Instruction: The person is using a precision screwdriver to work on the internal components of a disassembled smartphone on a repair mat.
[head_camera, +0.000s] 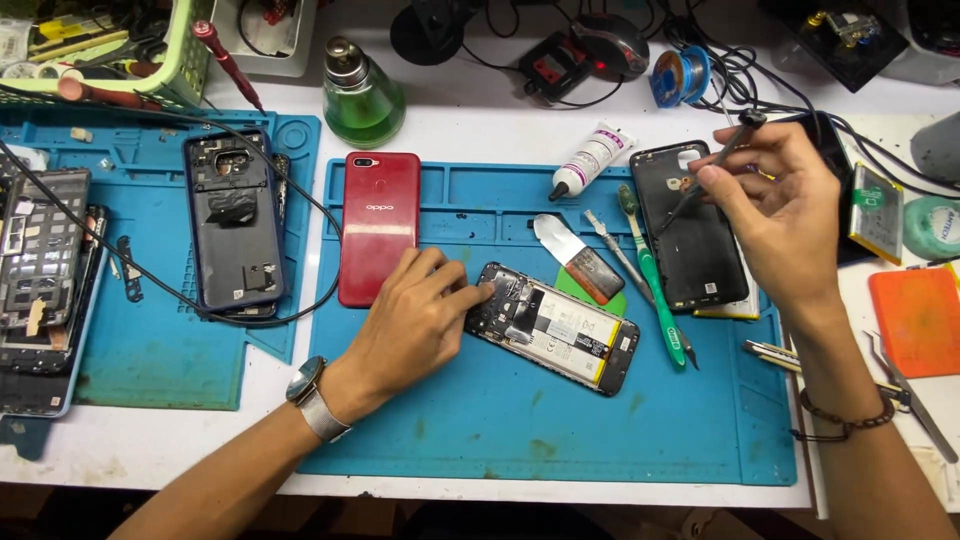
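Left hand (415, 310) pressing fingertips on the opened phone (553, 327), mid-mat, near centre. Right hand (775, 205), grip pinching a thin tool (715, 165), raised far right. Risk: tip slipping, gouging the exposed battery; phone sliding under light pressure.

Your white table (480, 130) holds two blue mats (520, 420) (one big, one smaller (150, 340)). On the big mat lie an open phone (553, 327), a red phone (379, 226) and a green toothbrush (652, 275).
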